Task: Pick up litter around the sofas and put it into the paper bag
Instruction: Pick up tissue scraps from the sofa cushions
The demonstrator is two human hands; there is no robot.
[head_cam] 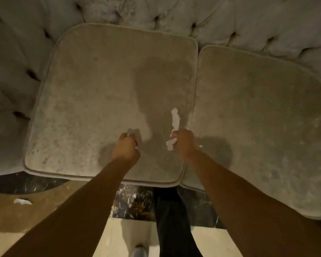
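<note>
Tissue strip (175,121) hangs from our right hand (183,143), clenched around it above the sofa cushion (93,93), our left hand (125,148) is fisted on a small white bit, so we should squeeze both tight until we find the bag.

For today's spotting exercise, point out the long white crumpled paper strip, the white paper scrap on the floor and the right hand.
Long white crumpled paper strip (175,118): head view, upper middle.
White paper scrap on the floor (22,201): head view, centre.
Right hand (184,143): head view, back of fist.
</note>
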